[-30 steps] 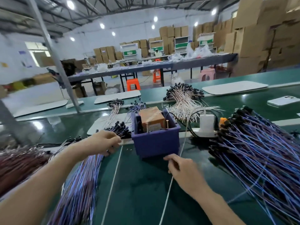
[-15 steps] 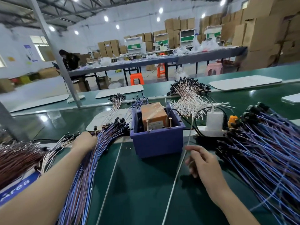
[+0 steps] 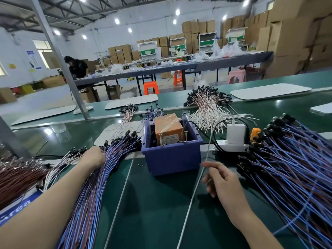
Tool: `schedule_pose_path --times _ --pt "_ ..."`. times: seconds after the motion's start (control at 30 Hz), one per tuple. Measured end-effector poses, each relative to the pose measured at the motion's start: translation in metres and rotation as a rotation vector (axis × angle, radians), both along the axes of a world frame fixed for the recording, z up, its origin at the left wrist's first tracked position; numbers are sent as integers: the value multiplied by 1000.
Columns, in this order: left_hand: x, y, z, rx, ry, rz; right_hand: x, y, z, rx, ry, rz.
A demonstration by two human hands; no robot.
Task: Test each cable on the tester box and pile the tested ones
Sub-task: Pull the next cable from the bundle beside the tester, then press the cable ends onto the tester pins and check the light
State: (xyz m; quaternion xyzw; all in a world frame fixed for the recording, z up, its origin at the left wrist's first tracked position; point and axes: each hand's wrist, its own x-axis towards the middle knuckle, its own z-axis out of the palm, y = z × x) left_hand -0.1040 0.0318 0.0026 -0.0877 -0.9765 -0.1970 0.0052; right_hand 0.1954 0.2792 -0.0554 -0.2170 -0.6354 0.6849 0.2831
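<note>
The tester box is an orange box [image 3: 168,126] with two upright metal pins, sitting inside a blue bin [image 3: 172,156] at the table's middle. To the left of the bin lies a long pile of blue and brown cables [image 3: 93,186] with black end plugs. My left hand [image 3: 94,157] rests on this pile's left side, fingers lying over the wires. A bigger pile of blue cables [image 3: 287,168] spreads on the right. Between the bin and that pile, my right hand [image 3: 221,178] hovers with loosely spread fingers, holding nothing, beside a white cord [image 3: 193,196].
A white charger [image 3: 235,133] sits on a power strip right of the bin, beside an orange part [image 3: 255,133]. White cables [image 3: 206,108] lie behind the bin, dark brown cables [image 3: 18,177] at the far left. A person [image 3: 77,67] works at a far table.
My left hand has moved left from beside the bin onto the left pile. My right hand has moved right, from the bin's front toward the right pile.
</note>
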Motion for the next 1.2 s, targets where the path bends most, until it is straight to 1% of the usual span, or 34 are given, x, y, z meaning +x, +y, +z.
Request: schedule_pose_path --times 0.07,0.17,0.23,0.27,0.33,0.37,0.4,0.5,0.53,0.57,0.63,0.73,0.77,0.87,0.93,1.0,1.1,1.13,1.2 --pt "3 0 2 -8 12 24 0 0 0 -1 1 4" --pt "9 -2 5 144 17 116 0 -1 1 -5 1 3" --pt "10 -3 11 356 48 173 1 -1 1 -5 -2 2" --pt "15 -2 18 508 51 172 1 -1 1 -3 -3 3" --pt "35 6 35 810 70 78 2 -1 2 -7 -2 8" --pt "51 12 43 894 109 -3 2 -1 3 -14 8 13" --pt "72 19 51 903 176 -99 3 -2 5 -25 23 23" --pt "146 46 51 785 436 -399 5 -2 8 -53 76 78" --pt "172 56 43 761 451 -510 6 -2 9 -87 94 90" --pt "196 67 33 730 419 -599 6 -2 10 -142 110 94" --pt "232 90 9 588 312 -700 6 2 12 -289 158 93" --pt "256 115 -27 249 182 -721 9 9 12 -554 309 104" --pt "258 119 -36 169 150 -733 10 9 12 -623 342 103" --pt "256 123 -45 37 133 -794 9 8 9 -729 356 69" --pt "248 115 -43 17 167 -842 8 12 9 -792 400 46" --pt "234 99 -35 23 260 -875 9 17 11 -848 432 17" --pt "203 72 -24 126 560 -852 12 24 8 -903 425 -54" --pt "190 63 -22 152 692 -818 13 25 8 -907 415 -69" --pt "168 47 -23 120 904 -685 13 24 8 -894 401 -77"
